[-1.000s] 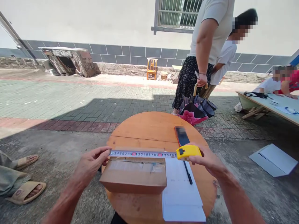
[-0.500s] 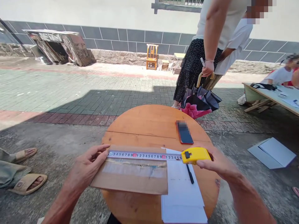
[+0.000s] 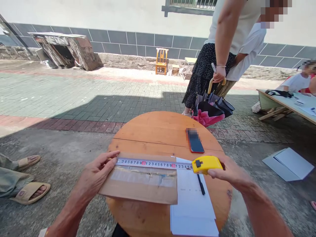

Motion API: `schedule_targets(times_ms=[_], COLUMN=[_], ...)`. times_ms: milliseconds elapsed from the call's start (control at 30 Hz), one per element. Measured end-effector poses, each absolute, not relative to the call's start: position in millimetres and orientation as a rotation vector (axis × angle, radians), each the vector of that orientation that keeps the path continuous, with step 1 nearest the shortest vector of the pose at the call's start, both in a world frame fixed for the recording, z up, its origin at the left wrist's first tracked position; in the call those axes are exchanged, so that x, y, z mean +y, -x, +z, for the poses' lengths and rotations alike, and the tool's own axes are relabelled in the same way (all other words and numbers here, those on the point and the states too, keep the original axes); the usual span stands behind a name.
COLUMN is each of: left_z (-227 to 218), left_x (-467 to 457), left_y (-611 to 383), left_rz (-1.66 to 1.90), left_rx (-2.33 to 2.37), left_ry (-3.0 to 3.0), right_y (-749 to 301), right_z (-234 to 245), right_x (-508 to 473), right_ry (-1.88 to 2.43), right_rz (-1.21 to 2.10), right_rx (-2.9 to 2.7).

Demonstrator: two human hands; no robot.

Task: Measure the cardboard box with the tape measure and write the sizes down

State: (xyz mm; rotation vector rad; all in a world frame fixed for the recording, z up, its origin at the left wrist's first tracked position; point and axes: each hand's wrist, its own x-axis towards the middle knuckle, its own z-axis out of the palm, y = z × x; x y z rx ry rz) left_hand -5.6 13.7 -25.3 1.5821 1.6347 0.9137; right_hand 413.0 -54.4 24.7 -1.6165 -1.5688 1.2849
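A flat brown cardboard box (image 3: 140, 192) lies on the round wooden table (image 3: 148, 128), clear packing tape across its top. My left hand (image 3: 100, 171) is closed at the box's left edge, pinching the tape measure's blade end against it. The numbered blade stretches over the cardboard to the yellow tape measure (image 3: 207, 164). Around that yellow case my right hand (image 3: 229, 172) is closed, off the right side of the box. White paper sheets (image 3: 191, 210) extend from beside the box, with a black pen (image 3: 201, 184) on them.
A phone (image 3: 196, 141) lies toward the table's far right. Beyond it stands a person holding an umbrella (image 3: 209, 108). Another table (image 3: 278, 98) is at right, near an open white folder-like item (image 3: 287, 164) on the ground. Someone's sandalled feet (image 3: 32, 192) show at left.
My left hand and the box's left end have shifted slightly right. The right hand keeps its hold on the tape measure in nearly the same place.
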Motion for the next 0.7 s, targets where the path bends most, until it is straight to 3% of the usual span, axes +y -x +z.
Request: schedule_targets(times_ms=[333,533,700], left_z=[-26.3,-4.6,25.2], left_x=[14.3,25.3,40.9], left_y=[7.2,16.5,10.0], left_rz=[0.893,1.071,1.067], left_rx=[1.631,1.492,1.369], left_ry=[-1.613,-1.477,-1.496], right_y=[-411.4,-396.3,-355.2], right_z=[26.8,42.4,40.1], right_x=[-57.6,-87.8,-135.0], right_ry=[1.615,1.582,1.531], right_rz=[1.24,1.185,1.424], right_rx=[-1.608,-1.576,-1.473])
